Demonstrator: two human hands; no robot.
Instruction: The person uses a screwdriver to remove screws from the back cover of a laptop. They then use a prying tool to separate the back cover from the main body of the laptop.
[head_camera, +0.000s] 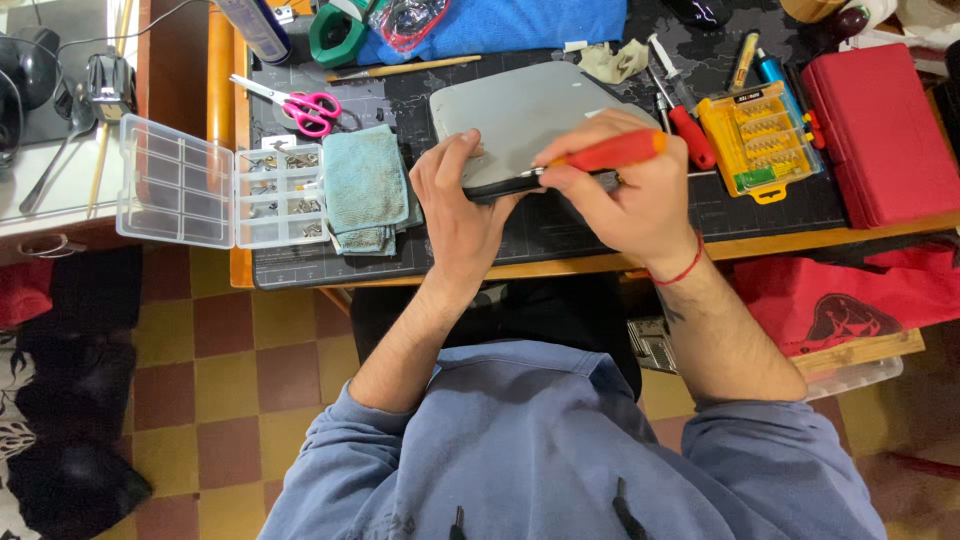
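Right hand (630, 205): fingers pinched together around the orange-red handle of a screwdriver (600, 155), its thin metal shaft pointing left to the near edge of a grey laptop (525, 115). Left hand (460, 205): fingers curled and clamped on that same near edge, thumb on top. The laptop lies closed, flat and smooth, with rounded corners, on a dark cutting mat (560, 230) printed with a fine grid; the mat covers a wooden desk (600, 265).

Surroundings: left of the hands, a folded teal cloth (365, 190), nappy in texture, touching a clear plastic compartment box (220, 185) with its lid open. Pink-handled scissors (300, 105) lie beyond. To the right, a yellow bit holder (760, 140), a second red-handled screwdriver (685, 125) and a red hard case (880, 135). A blue towel (510, 25) lies at the far edge. The floor (230, 360) is tiled in a yellow-and-maroon check.

Obscured: the screwdriver tip is hidden at the laptop edge; contact cannot be confirmed. The box contents are too small to identify. Items along the top margin are cut off.
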